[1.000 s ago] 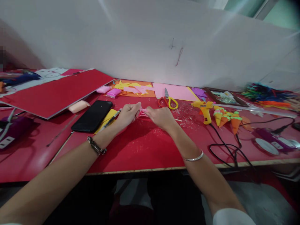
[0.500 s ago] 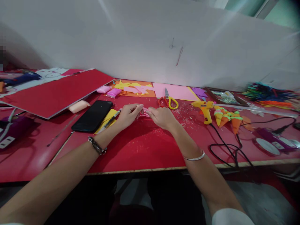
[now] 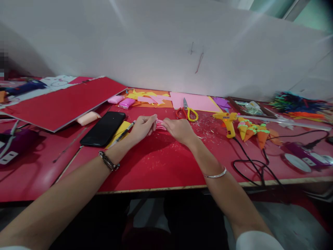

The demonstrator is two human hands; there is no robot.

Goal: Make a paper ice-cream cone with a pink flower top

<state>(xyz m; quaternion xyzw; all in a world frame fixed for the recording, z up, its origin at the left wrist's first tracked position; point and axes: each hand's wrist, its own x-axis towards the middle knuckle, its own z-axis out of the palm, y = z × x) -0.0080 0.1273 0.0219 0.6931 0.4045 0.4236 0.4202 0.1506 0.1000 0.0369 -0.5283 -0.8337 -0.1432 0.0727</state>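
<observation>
Between my two hands is a small piece of pink paper [image 3: 161, 125] that looks cut into strips. My left hand [image 3: 142, 128] pinches its left end, with thumb and fingers together. On the other end, my right hand [image 3: 181, 130] is closed, its fingers partly hidden behind the back of the hand. Both hands are just above the red table [image 3: 156, 166]. Behind the right hand lie scissors [image 3: 191, 114] with red and yellow handles. A pen [image 3: 122, 133] on a yellow paper piece [image 3: 118, 134] lies close to my left wrist, beside a black phone [image 3: 103, 129].
A yellow glue gun [image 3: 227, 124] stands at right, its cord looping over the table. Next to it are small orange and yellow cones [image 3: 260, 134]. Pink and orange paper sheets [image 3: 191, 101] lie along the wall. A large red board [image 3: 67, 100] leans at left.
The pink paper shows slightly more, its strips bowed between my hands. My fingers have shifted a little on it; the things on the table stay put.
</observation>
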